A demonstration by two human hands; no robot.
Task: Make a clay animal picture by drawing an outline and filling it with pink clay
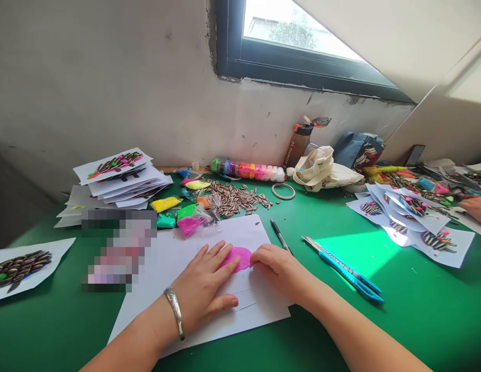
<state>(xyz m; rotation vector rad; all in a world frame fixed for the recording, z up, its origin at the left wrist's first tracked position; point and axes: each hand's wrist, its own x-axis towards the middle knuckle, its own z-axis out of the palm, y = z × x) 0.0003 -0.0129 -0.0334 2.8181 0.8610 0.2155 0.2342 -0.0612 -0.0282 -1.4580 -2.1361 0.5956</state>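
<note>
A flat, rounded patch of pink modelling clay (240,259) lies on a sheet of white paper (155,294) marked with thin pen lines. My left hand (207,281), with a silver bangle at the wrist, rests flat on the sheet, its fingers spread and touching the clay's left side. At the clay's right edge, my right hand (277,268) has thumb and forefinger pinched together; what they hold, if anything, is hidden. Just beyond that hand lies a black pen (279,233). Packets of coloured clay, one of them pink (189,226), sit at the paper's far edge.
Sunflower seeds (236,199) are heaped behind the packets, near a tape roll (283,191). A blue utility knife (345,271) lies to the right. Seed-picture sheets are stacked left (124,188) and right (411,217). Another person's hand (475,207) shows at far right.
</note>
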